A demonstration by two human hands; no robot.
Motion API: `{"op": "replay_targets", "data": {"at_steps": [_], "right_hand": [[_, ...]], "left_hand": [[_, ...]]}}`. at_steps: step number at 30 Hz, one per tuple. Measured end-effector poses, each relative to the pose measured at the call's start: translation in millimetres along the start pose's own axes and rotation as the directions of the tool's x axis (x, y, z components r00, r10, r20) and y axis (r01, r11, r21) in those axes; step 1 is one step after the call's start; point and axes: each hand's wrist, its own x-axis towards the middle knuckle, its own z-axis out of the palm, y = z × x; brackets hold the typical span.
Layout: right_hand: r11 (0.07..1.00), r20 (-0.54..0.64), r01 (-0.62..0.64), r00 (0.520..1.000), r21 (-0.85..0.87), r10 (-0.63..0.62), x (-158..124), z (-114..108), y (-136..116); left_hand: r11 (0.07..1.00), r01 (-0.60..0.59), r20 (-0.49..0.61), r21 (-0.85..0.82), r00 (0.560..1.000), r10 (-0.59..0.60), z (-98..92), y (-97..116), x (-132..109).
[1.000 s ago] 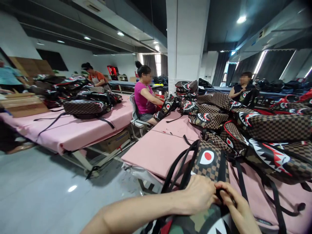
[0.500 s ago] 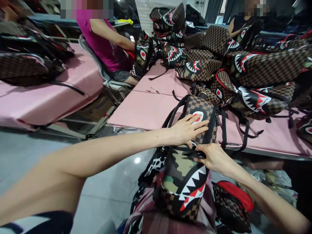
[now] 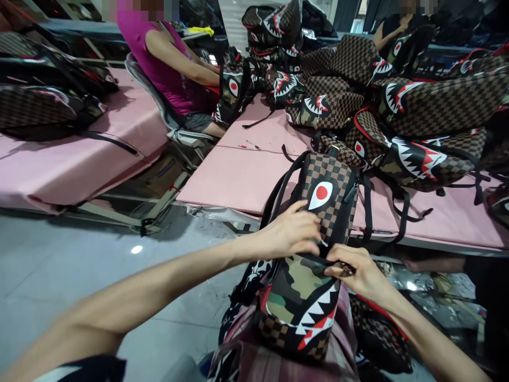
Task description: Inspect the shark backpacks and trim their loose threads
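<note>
Currently, a backpack (image 3: pixel 304 278) slopes from the desk's (image 3: pixel 238 178) near edge onto a lap (image 3: pixel 254 366); the right hand's (image 3: pixel 358 268) fingers pinch its middle, the left hand's (image 3: pixel 294 233) curl half-open above.

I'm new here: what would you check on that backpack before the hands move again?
1. Backpack with its printed front showing: ok, toothed print in view.
2. Eye print uncovered: ok, mostly in view above the left hand.
3. What the right hand pinches: cannot tell; a small dark item, mostly hidden.
4. Side zip fully closed: cannot tell.
5. Bag pile clear of both hands: ok, on the pink table beyond.
</note>
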Motion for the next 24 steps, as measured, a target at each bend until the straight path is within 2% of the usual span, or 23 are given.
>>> {"op": "replay_targets", "data": {"at_steps": [3,5,8,9,11,14,20,24], "right_hand": [[0.984,-0.017,0.064,0.998,-0.167,-0.068,-7,5,3],[0.909,-0.032,0.134,0.987,-0.396,-0.159,-12,16,8],[0.699,-0.049,0.205,0.944,-0.685,-0.326,-19,36,18],[0.651,-0.051,0.216,0.929,-0.728,-0.365,-21,42,21],[0.613,-0.057,0.222,0.914,-0.758,-0.401,-24,51,27],[0.627,-0.062,0.217,0.918,-0.748,-0.392,-26,58,31],[0.672,-0.083,0.205,0.925,-0.712,-0.371,-21,52,25],[0.770,-0.124,0.171,0.943,-0.614,-0.308,-7,40,4]], "left_hand": [[0.998,0.065,0.053,-0.008,0.996,-0.065,8.9,24,-28],[0.988,0.148,0.004,0.051,0.989,-0.149,22.9,37,-41],[0.960,0.233,-0.184,0.156,0.962,-0.203,46.9,47,-54],[0.954,0.238,-0.257,0.182,0.948,-0.188,53.3,48,-57],[0.950,0.227,-0.374,0.215,0.918,-0.135,61.6,48,-62],[0.952,0.196,-0.430,0.235,0.899,-0.079,64.2,46,-66],[0.958,0.187,-0.439,0.215,0.895,-0.077,62.9,42,-67],[0.970,0.233,-0.485,0.065,0.857,-0.173,64.9,41,-58]]}}
